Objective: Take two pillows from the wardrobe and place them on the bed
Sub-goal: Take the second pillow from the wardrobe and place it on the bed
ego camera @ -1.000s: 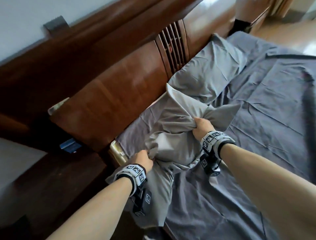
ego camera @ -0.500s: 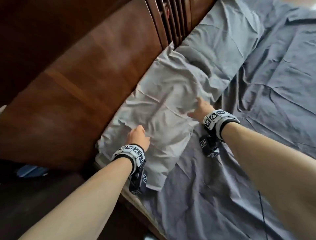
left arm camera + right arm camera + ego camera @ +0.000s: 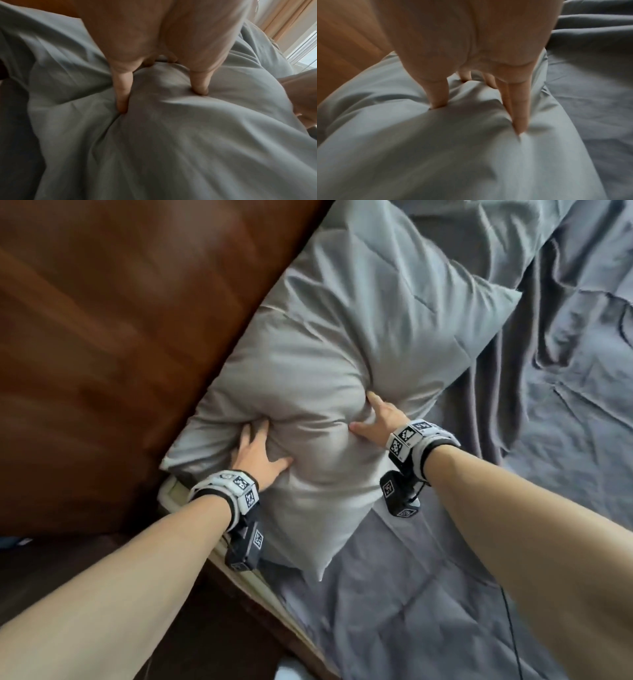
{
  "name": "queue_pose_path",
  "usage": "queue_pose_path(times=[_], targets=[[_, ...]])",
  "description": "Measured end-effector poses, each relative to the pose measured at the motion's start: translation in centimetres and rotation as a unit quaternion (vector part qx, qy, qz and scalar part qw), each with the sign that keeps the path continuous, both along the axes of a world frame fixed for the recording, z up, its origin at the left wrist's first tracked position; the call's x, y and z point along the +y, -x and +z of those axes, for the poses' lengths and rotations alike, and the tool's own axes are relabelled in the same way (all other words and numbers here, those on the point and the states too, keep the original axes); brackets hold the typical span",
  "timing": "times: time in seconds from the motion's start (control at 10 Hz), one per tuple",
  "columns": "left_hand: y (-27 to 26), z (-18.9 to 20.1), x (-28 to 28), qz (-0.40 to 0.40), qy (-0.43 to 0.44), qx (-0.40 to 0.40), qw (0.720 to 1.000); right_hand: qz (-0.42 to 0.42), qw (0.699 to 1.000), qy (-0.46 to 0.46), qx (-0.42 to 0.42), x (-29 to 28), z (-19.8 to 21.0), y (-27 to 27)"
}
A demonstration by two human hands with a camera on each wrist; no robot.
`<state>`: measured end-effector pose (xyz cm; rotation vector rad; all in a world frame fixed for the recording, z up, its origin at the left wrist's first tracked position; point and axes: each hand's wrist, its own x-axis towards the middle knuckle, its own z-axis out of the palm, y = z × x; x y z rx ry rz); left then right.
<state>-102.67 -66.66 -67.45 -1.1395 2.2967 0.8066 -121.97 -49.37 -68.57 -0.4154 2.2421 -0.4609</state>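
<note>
On the bed, both hands press 1 grey pillow.

You have two grey pillows in front of you: a near pillow and a far pillow, touching end to end. There is one bed, one wooden headboard, two hands in view, and two wrist bands, one on each wrist.
</note>
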Motion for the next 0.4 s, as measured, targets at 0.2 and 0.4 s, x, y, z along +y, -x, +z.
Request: queue_pose_path(times=[0.2,0.4], targets=[[2.5,2.0,-2.6,-0.072,0.016,0.093,0.993,-0.054,0.995,0.074,-0.037,-1.4,1.8,-3.4],[-0.4,5.6,0.4,-0.103,0.002,-0.019,0.994,0.000,0.997,0.022,-0.073,0.5,6.9,-5.5]])
